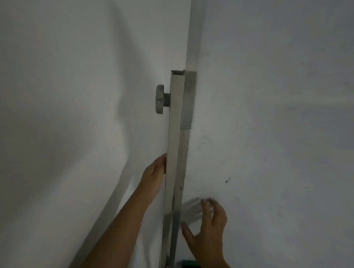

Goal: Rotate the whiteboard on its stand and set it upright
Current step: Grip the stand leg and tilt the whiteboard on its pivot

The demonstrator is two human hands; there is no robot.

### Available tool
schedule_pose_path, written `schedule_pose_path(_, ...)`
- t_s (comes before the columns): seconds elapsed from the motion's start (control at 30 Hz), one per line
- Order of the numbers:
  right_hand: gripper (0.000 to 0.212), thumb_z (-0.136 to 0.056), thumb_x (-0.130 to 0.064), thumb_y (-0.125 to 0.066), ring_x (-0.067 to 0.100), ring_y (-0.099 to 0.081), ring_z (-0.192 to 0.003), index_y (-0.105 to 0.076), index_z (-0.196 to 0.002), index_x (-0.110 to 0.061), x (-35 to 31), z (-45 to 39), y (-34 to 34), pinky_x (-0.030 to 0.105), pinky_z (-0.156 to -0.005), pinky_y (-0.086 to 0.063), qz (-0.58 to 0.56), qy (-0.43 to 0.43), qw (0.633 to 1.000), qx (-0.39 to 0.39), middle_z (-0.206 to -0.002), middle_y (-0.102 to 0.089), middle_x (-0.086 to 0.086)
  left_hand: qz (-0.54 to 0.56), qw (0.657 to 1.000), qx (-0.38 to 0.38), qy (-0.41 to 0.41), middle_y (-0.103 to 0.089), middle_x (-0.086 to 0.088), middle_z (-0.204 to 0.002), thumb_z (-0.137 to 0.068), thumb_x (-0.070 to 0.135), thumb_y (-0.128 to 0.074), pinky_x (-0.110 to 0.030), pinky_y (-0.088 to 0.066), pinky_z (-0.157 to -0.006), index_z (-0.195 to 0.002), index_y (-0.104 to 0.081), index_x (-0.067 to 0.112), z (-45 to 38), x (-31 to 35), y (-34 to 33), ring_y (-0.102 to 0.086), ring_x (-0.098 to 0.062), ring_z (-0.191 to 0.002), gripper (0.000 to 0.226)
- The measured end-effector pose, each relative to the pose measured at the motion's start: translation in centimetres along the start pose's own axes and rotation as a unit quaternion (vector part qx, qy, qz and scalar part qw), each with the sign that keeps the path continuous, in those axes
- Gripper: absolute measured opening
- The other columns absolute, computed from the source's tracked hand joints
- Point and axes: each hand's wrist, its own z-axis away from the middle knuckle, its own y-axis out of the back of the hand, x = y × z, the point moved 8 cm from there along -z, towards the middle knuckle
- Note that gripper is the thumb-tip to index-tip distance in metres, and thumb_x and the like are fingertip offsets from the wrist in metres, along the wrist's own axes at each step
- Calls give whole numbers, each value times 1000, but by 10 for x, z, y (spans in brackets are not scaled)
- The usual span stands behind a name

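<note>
The right half of the view is filled by the whiteboard [273, 117], seen close up with its pale surface faintly smudged and a small dark mark low on it. Its framed left edge runs up the middle of the picture, just beside the stand and almost parallel to it. The left half is taken up by a plain wall [53, 89], crossed by soft shadows.

Between the two, the stand's grey metal upright [174, 133] is seen rising from the bottom edge to an open square top near mid-height. A grey bracket [188, 100] is fixed where the upright meets the board's edge.

The left hand [153, 177] is laid against the outer side of the upright, its fingers hidden behind the metal, so whether they are closed round it cannot be told. The right hand [207, 229] is held lower, against the board, with fingers and thumb spread around a blurred, ribbed grey piece [193, 211]; whether it is actually gripped cannot be told.

A round grey knob [160, 99] is seen projecting leftward from the upright, near its top. A small green object [187, 264] is glimpsed at the bottom edge.
</note>
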Motion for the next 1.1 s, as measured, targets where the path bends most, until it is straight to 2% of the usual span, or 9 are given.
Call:
schedule_pose_path(0.07, 117, -40, -45, -89, 32, -30, -117, -29, -133, -10, -12, -1, -22, 54, -96, -40, -10, -43, 999, -28, -134, -28, 13, -30, 996, -71, 43, -37, -10, -143, -92, 37, -14, -34, -18, -116, -132, -31, 15, -2, -1, -14, -33, -21, -132, 49)
schedule_pose_path(0.17, 147, -37, -63, -80, 21, 9, -141, 10, -144, -19, -26, 7, -48, 32, -116, 2, -20, -105, 992, -71, -153, 22, 4, -40, 993, -102, 37, -36, -8, -142, -92, 37, -11, -27, -17, -111, -134, -26, 15, 0, -4, -24, -31, -18, -131, 50)
schedule_pose_path(0.27, 159, -31, -61, -83, 17, 25, -138, 21, -141, -14, -15, 15, -55, 26, -113, 15, -22, -158, 985, -72, -149, 33, 2, -45, 988, -148, 24, -52, -4, -121, -92, 35, -13, -22, -26, -102, -124, -42, 16, 8, -10, -38, -43, -13, -116, 48)
schedule_pose_path(0.4, 158, -32, -48, -89, 13, 26, -138, 20, -142, -17, 11, 11, -36, 27, -113, 13, -12, -200, 979, -22, -147, 36, -5, -55, 971, -233, -22, -58, 4, -81, -92, 27, -18, -24, -42, -91, -80, -55, 25, 16, -9, -70, -56, -7, -83, 39)
schedule_pose_path(0.57, 134, -55, -40, -78, 11, 24, -138, 24, -140, -24, 46, 18, 4, 25, -114, 10, -3, -173, 985, 16, -148, 34, -10, -43, 948, -313, -34, -58, -12, -100, -84, 50, -35, -46, -36, -105, -85, -55, 17, 40, -1, -120, -54, -28, -103, 39)
schedule_pose_path(0.67, 107, -75, -51, -57, 15, 21, -140, 22, -141, -19, 74, 16, 28, 23, -115, 11, 7, -162, 987, 12, -149, 31, -5, -43, 940, -332, -71, -52, -13, -86, -73, 55, -37, -37, -41, -88, -85, -52, 2, 53, 9, -156, -50, -22, -83, 56)
schedule_pose_path(0.8, 88, -84, -68, -25, 12, 20, -140, 23, -141, -19, 110, 11, 67, 19, -115, 11, 10, -150, 988, 15, -150, 30, -7, -27, 919, -388, -62, -49, 0, -74, -91, 30, -30, -13, -42, -67, -73, -47, 15, 77, 15, -210, -51, -3, -69, 28)
schedule_pose_path(1.0, 108, -64, -38, -76, 29, -12, -130, -9, -136, 7, 175, 9, 138, 55, -95, -22, 105, -216, 971, -19, -142, -23, 34, 21, 885, -456, -85, -50, 14, -82, -91, 24, -30, 6, -39, -62, -97, -50, 16, 122, 36, -296, -49, 23, -61, 22)
schedule_pose_path(1.1, 108, -58, -28, -85, 29, -17, -131, -15, -133, 4, 209, 13, 164, 51, -93, -30, 112, -241, 962, -53, -140, -27, 35, 41, 868, -487, -89, -51, 14, -83, -91, 24, -31, 5, -40, -62, -101, -52, 16, 144, 44, -336, -50, 23, -61, 25)
